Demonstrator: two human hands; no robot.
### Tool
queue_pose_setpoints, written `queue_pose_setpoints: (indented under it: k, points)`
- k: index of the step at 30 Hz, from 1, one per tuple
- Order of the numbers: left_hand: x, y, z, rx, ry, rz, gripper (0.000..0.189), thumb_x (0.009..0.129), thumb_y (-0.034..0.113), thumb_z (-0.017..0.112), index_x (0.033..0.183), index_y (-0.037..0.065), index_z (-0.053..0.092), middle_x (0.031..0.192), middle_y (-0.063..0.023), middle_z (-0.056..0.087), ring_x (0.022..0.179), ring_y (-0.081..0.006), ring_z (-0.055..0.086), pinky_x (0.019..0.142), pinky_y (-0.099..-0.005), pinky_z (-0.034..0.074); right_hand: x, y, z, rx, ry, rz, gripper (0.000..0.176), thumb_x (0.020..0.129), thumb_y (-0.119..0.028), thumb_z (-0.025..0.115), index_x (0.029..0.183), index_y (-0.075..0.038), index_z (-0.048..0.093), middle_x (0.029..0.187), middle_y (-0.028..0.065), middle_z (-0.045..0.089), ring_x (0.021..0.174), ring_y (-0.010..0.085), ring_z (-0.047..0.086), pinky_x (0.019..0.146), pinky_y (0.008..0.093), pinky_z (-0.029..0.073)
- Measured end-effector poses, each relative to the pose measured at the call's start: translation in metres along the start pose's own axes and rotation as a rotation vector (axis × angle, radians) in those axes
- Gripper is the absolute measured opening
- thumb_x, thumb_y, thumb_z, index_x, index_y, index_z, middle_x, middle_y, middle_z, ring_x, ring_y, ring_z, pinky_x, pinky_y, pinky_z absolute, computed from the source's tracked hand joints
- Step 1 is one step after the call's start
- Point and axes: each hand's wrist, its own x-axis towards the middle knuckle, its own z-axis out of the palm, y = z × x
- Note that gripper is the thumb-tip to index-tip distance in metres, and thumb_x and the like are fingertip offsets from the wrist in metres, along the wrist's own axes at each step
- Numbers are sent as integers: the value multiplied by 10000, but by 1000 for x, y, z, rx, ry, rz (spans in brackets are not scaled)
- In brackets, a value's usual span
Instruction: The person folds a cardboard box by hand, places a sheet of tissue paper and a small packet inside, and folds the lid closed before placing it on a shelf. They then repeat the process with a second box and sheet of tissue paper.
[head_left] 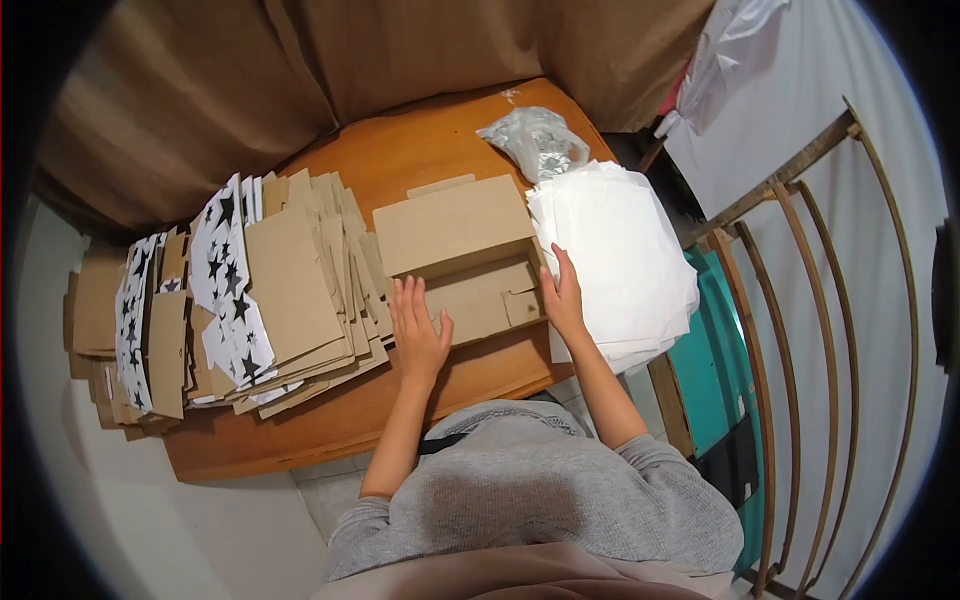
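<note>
In the head view, a brown cardboard box [452, 232] lies in front of me with its lid folded back and its inside showing bare cardboard. My left hand [418, 328] rests against its left front corner, fingers stretched out and thumb apart. Against the right wall is my right hand [564, 295], its fingers extended along the outside of the box and not wrapped round anything. Just right of that hand lies a tall stack of white paper sheets [615, 260].
Flattened cardboard boxes [295, 285], some printed with black stars, are piled on the left of the orange-brown table [400, 140]. A clear plastic bag [540, 140] sits at the back right. A wooden rack [790, 300] stands right of the table, beside a green panel [708, 350].
</note>
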Motion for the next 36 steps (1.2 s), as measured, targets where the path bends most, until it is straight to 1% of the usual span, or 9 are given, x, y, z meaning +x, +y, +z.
queue_pose_setpoints:
  k: [6,14,24,27,29,30,32,34,36]
  points:
    - [-12,69,14,-366,-45,347,452,748,52,592,1187,-9,505,1182,-187,528,1189,-366,479,977,-443,407,-40,30,-40,-408,73,-74,524,844,-127,541,1335,-21,393,1366,199,427,1326,380,324,1086,485,245]
    - [-3,127,57,-443,-165,458,421,727,41,595,1141,-8,537,1147,-162,544,1165,-314,511,953,-399,431,-45,63,-48,-826,-22,205,868,758,-392,657,1427,-17,252,1490,183,235,1393,337,185,1096,583,105]
    - [9,152,99,-430,-242,393,410,748,14,583,1148,-32,503,1141,-221,518,1143,-386,497,954,-445,422,-52,70,-57,-789,-91,118,627,873,-237,543,1426,-78,294,1460,183,308,1366,302,275,1088,558,178]
    - [14,156,107,-417,-242,348,405,769,5,573,1164,-33,492,1134,-240,512,1130,-403,495,957,-443,421,-42,55,-74,-643,-120,131,506,924,-203,477,1395,-66,355,1395,201,401,1320,337,345,1077,516,239]
    - [19,158,108,-508,-301,208,389,800,13,573,1171,-53,476,1134,-225,516,1131,-372,508,954,-409,435,-32,47,-91,-22,-143,147,417,983,-213,393,1360,-34,400,1304,221,489,1268,334,420,1050,424,315]
    - [21,159,108,-503,-296,206,389,800,13,573,1171,-53,476,1134,-225,516,1131,-372,508,954,-409,435,-29,31,-103,-19,-147,142,417,983,-213,393,1360,-34,400,1304,221,489,1268,334,420,1050,424,315]
    - [25,162,109,-823,-339,-138,445,862,57,580,1252,-43,390,1146,-194,524,1117,-312,526,923,-378,451,-24,1,-127,359,-239,233,440,1013,-282,330,1336,3,419,1279,170,514,1222,269,461,1022,316,349]
    - [26,160,117,-1018,-309,-291,482,894,128,566,1294,-18,341,1171,-165,518,1129,-278,514,919,-362,450,-20,-5,-137,445,-243,123,486,1013,-331,331,1361,3,381,1287,131,503,1193,207,472,1015,323,362]
    - [32,157,116,-1212,-264,-445,523,926,200,553,1336,8,292,1197,-135,513,1140,-245,502,915,-346,448,-19,-17,-148,934,-233,345,519,1003,-357,351,1385,-5,341,1312,129,484,1195,216,475,1016,328,366]
